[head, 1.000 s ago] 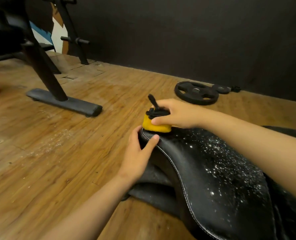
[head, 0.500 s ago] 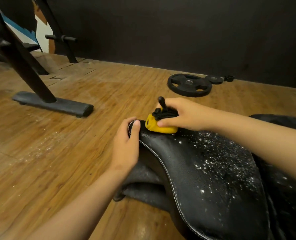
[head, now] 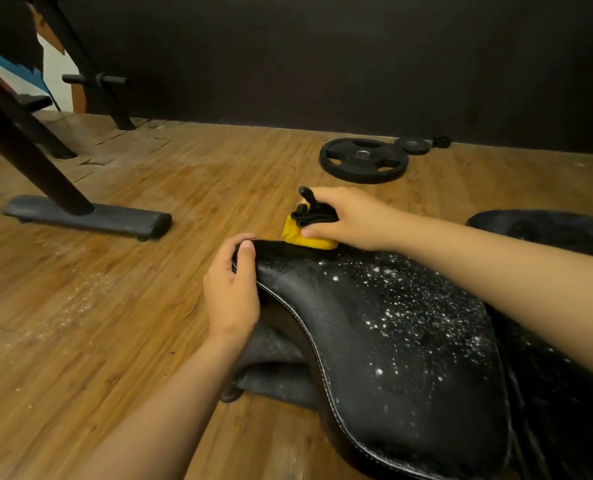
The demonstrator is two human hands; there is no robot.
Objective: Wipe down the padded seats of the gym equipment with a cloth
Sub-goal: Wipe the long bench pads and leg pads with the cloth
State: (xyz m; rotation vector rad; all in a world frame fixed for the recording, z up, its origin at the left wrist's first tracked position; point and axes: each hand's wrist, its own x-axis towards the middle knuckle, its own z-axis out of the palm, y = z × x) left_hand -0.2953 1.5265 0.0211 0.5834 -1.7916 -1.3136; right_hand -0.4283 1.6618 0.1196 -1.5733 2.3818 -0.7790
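A black padded seat [head: 392,341] with white stitching fills the lower right; white specks are scattered over its top. At its far tip my right hand [head: 343,216] grips a folded yellow cloth [head: 305,239] with a black band and stub on top, pressed against the pad. My left hand [head: 232,292] holds the near-left edge of the seat's tip, thumb on top and fingers curled round the rim. The seat's underside and support are mostly hidden.
A black bench leg with a flat foot [head: 87,216] crosses the wooden floor [head: 80,323] at the left. A weight plate [head: 364,160] and a smaller one [head: 412,145] lie by the dark back wall. A rack upright [head: 94,77] stands far left. Another dark pad [head: 547,230] sits at the right.
My right hand and the cloth have stayed at the seat's tip. My left hand has shifted its hold a little higher on the tip's edge. The view has drifted slightly.
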